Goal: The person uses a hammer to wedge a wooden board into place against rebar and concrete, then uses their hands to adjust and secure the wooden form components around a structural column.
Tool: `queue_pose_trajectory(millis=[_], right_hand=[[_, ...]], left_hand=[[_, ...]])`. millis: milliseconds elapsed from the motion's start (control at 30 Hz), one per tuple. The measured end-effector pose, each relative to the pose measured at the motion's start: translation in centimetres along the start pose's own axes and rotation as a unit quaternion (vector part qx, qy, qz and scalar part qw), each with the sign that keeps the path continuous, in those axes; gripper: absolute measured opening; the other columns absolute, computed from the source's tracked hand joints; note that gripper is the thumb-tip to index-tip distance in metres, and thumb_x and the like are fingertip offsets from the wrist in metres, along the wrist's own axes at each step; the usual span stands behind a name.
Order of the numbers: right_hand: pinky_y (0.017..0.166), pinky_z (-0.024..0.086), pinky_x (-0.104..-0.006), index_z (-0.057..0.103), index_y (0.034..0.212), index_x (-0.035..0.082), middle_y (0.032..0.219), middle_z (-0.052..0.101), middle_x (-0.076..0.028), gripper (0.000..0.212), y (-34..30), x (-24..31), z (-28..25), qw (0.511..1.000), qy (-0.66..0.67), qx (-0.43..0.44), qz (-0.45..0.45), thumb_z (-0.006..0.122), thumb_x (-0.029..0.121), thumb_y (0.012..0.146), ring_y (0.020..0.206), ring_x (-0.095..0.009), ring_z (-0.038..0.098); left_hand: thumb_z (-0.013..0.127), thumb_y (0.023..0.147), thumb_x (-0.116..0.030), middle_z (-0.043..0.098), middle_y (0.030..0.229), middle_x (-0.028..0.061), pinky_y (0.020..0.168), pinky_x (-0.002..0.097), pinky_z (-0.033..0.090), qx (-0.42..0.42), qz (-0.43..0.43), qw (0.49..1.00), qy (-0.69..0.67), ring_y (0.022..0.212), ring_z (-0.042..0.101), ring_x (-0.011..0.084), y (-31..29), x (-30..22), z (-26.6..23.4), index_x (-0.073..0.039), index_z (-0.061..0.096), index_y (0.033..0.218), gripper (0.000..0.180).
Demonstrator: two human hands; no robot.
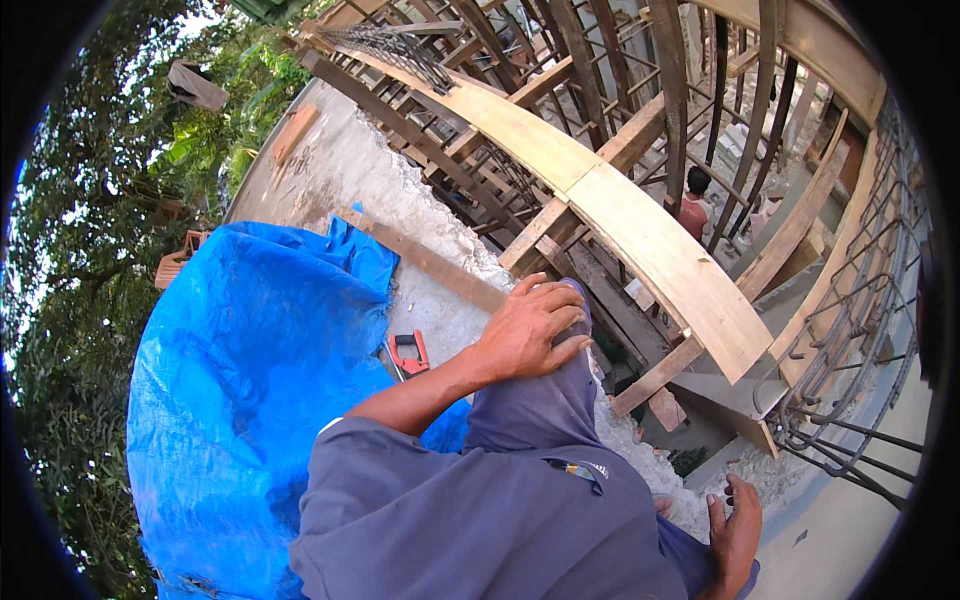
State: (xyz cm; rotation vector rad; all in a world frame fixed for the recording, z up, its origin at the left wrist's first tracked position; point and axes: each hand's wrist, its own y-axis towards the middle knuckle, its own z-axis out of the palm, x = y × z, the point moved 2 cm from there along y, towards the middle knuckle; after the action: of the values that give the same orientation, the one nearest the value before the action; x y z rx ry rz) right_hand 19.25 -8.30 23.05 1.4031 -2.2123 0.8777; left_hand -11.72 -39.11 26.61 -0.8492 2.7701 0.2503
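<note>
My left hand (535,325) rests draped over my bent, trousered knee (540,400), fingers spread and holding no tool. Low on the right, my right hand (737,530) hangs in the air with its fingers loosely curled and apart, nothing visible in it. Beside my left forearm, a saw with a red handle (408,353) lies on the concrete slab, its blade partly hidden by my arm and the tarp. A large blue tarp (250,370) is heaped to my left. Beyond my knee a brown board (430,262) lies across the slab.
Curved plywood formwork (650,250) on timber beams (630,130) spans a drop ahead. Rebar (850,300) juts out at the right. The slab's broken edge (640,450) runs past my legs. Below, a person in a red shirt (692,215) stands among the timbers.
</note>
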Motion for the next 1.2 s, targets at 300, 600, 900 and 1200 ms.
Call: queue_pose_trajectory(millis=[300,600,900,1200], right_hand=[[0.076,0.051,-0.0404,0.06,0.121,-0.002,0.098,0.064,-0.018,0.044,1.4,1.0,0.2,0.999,0.012,0.046,0.016,0.074,0.006,0.08,0.083,-0.033,0.062],[0.076,0.052,-0.0412,0.061,0.124,0.0,0.106,0.066,-0.02,0.045,6.2,-0.4,1.3,0.985,0.026,0.156,0.065,0.074,0.014,0.083,0.084,-0.034,0.064],[0.087,0.052,-0.0425,0.06,0.13,0.003,0.114,0.067,-0.021,0.052,7.1,-2.5,3.1,0.946,0.059,0.293,0.128,0.072,0.031,0.088,0.1,-0.036,0.066],[0.081,0.053,-0.042,0.06,0.129,0.004,0.102,0.07,-0.02,0.052,3.5,-1.3,6.4,0.931,0.021,0.337,0.138,0.071,0.035,0.089,0.092,-0.035,0.069]], left_hand=[[0.077,0.08,-0.033,0.065,0.122,0.0125,0.1,0.0458,0.046,-0.031,-0.067,0.997,-0.008,0.118,0.06,0.032,-1.2,1.4,-1.5,-0.007,0.069,0.109,0.039],[0.076,0.079,-0.028,0.068,0.114,0.0164,0.091,0.0446,0.052,0.06,-0.128,0.989,-0.035,0.105,0.065,0.0356,-0.3,2.9,-4.2,-0.003,0.069,0.107,0.037],[0.072,0.081,-0.025,0.069,0.108,0.0183,0.087,0.0432,0.054,0.172,-0.18,0.961,-0.124,0.098,0.067,0.0363,-0.9,3.4,-8.1,-0.001,0.07,0.103,0.033],[0.069,0.085,-0.035,0.068,0.105,0.0194,0.084,0.0451,0.054,0.197,-0.242,0.931,-0.188,0.096,0.066,0.0368,-4.5,0.2,-10.8,0.001,0.069,0.1,0.039]])
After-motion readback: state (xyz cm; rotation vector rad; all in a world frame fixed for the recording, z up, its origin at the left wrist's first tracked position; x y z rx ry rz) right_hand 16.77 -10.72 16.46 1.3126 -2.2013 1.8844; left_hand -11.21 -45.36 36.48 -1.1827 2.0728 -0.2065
